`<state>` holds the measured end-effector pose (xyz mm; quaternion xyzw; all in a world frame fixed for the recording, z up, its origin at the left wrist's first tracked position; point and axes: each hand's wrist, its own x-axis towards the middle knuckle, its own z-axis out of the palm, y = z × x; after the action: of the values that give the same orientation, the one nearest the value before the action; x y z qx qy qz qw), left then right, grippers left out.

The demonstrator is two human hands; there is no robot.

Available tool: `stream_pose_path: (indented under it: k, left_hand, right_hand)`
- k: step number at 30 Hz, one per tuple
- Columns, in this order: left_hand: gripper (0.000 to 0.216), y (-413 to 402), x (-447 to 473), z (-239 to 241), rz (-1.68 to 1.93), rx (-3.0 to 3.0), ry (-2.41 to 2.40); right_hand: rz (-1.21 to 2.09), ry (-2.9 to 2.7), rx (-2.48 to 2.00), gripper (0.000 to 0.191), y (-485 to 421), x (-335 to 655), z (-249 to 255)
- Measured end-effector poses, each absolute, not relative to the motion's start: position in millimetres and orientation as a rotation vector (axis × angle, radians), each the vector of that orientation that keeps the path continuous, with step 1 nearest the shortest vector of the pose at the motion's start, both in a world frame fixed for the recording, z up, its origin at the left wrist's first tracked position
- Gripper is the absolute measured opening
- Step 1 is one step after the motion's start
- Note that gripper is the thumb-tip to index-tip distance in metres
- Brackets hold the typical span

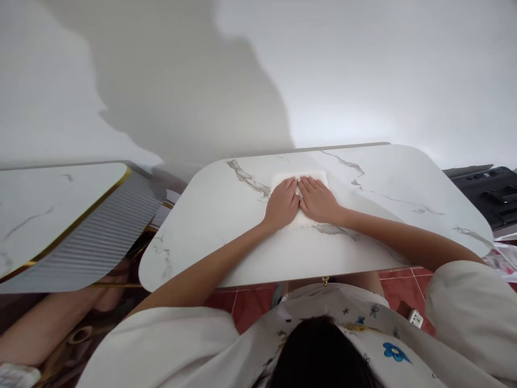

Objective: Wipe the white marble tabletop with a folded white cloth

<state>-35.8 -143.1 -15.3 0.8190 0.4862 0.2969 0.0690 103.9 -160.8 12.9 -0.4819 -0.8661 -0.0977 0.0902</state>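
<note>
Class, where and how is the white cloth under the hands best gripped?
Probably by its far right corner, coming from the right: the white cloth lies flat, so an edge pinch suits, and the left hand and right hand cover its middle.

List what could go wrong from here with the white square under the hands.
Slip: the white square lies under the left hand and right hand, so uneven pressure might skid or bunch it on the tabletop.
Lost outline: white on mostly white, its edges could be hard to track.
Hidden area: both hands cover much of it, so creases there might go unnoticed.
</note>
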Motion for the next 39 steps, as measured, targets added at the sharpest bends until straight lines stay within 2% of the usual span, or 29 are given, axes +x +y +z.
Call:
stream_pose_path:
  k: [11,18,24,32,39]
  left_hand:
    - [0.055,-244,-49,-22,0.917,2.09,1.456]
    - [0.067,-259,-7,-16,0.976,1.949,1.282]
    - [0.064,-219,35,-9,0.942,2.036,1.217]
    - [0.051,-118,63,-3,1.001,2.173,1.332]
    - [0.044,-36,47,-2,1.113,2.122,1.382]
  right_hand:
    - [-0.162,-2.653,-1.276,0.056,-251,104,13]
    - [-0.123,-2.664,-1.316,0.058,-275,151,23]
    - [-0.116,-2.669,-1.426,0.062,-240,196,27]
    - [0.068,-2.645,-1.526,0.057,-121,218,25]
    - [-0.13,-2.575,-1.525,0.052,-42,189,25]
